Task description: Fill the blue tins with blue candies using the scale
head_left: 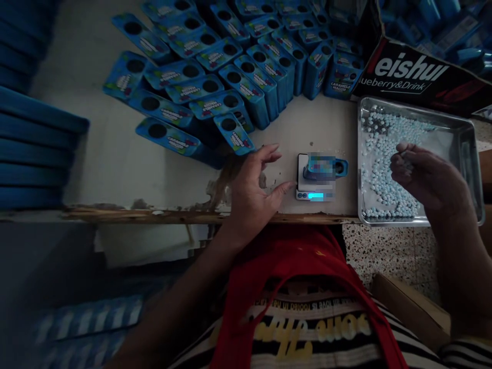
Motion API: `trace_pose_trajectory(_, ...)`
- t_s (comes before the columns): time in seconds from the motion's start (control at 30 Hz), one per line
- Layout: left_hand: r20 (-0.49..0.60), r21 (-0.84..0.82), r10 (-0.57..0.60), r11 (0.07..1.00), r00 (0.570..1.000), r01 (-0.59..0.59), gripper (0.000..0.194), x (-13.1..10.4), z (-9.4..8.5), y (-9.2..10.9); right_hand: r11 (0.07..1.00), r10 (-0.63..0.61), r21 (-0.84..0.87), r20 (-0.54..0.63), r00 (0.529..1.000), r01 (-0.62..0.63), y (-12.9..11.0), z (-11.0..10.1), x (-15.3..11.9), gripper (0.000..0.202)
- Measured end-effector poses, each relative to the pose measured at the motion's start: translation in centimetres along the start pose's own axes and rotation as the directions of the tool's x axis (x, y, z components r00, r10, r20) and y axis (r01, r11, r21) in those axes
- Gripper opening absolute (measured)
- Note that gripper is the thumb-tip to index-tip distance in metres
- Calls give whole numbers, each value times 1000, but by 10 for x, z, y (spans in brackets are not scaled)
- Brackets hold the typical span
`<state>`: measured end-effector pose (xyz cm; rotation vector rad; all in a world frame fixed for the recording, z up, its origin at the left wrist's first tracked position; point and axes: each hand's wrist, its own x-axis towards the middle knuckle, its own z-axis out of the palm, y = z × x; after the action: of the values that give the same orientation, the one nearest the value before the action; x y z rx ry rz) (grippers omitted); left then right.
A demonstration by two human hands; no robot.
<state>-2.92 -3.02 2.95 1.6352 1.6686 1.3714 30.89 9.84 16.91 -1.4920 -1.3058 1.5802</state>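
A blue tin with a round hole at one end sits on a small digital scale whose display is lit. To the left of the scale, my left hand hovers near the table edge, thumb and fingers apart, holding nothing. My right hand is above a metal tray, its fingers curled together. Whatever lies in those fingers is too small and dim to make out for certain. Small pale blue and white candies are spread over the tray's left part.
Several blue tins labelled "Caramelo Macizo" crowd the back of the table. A black printed carton full of blue tins stands behind the tray. Stacked blue items rise at the far left. The wooden table edge runs in front of me.
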Motion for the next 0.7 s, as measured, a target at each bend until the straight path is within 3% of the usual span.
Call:
trace_pose_trajectory(0.17,30,-26,-5,1000,1000,6,75,2,12,-1,997,-56,-53,-33,998,54,20,-3,1,24)
trace_pose_trajectory(0.3,26,-48,8,999,1000,-7,77,6,19,-6,963,-164,-223,-37,986,152,32,-11,0,26)
trace_pose_trajectory(0.37,25,-40,6,999,1000,-5,77,7,21,-9,892,-170,-420,24,985,164,39,-20,2,28)
trace_pose_trajectory(0.43,35,-20,-8,1000,999,8,77,8,21,-10,755,-127,-636,98,987,161,46,-31,5,38)
trace_pose_trajectory(0.53,68,22,-39,999,997,38,81,8,20,-8,586,-35,-799,143,989,136,57,-43,12,57)
trace_pose_trajectory(0.6,90,40,-42,998,995,39,85,8,19,-7,546,-37,-826,144,989,141,61,-47,14,48)
trace_pose_trajectory(0.7,115,45,-35,999,993,30,88,11,20,-7,512,-117,-831,185,976,219,61,-48,14,17)
